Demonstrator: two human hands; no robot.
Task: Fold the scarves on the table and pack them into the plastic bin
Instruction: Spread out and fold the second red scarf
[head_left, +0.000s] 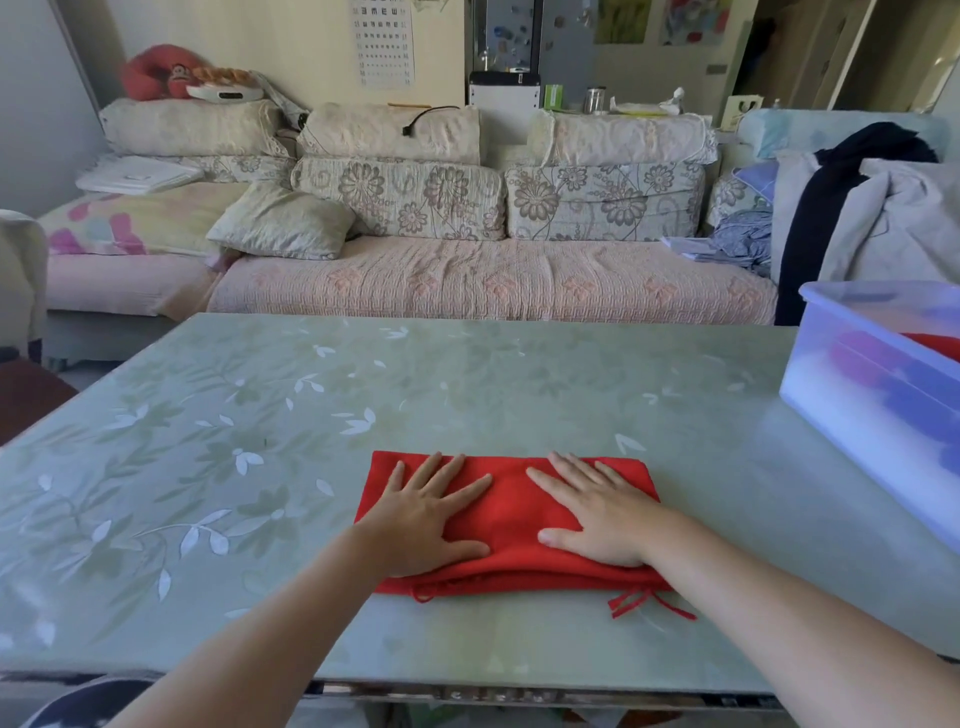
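A red scarf (511, 512), folded into a flat rectangle, lies on the table (260, 467) near its front edge, with thin red tassels trailing from its near side. My left hand (426, 512) presses flat on the scarf's left half, fingers spread and straight. My right hand (597, 512) presses flat on its right half in the same way. At the table's right edge stands the translucent plastic bin (852, 415), holding purple and red fabric seen through its wall.
A floral sofa (467, 280) with cushions runs behind the table. Clothes are piled on a chair (872, 218) at the back right, just behind the bin. The table's left and far parts show only its leaf-patterned cover.
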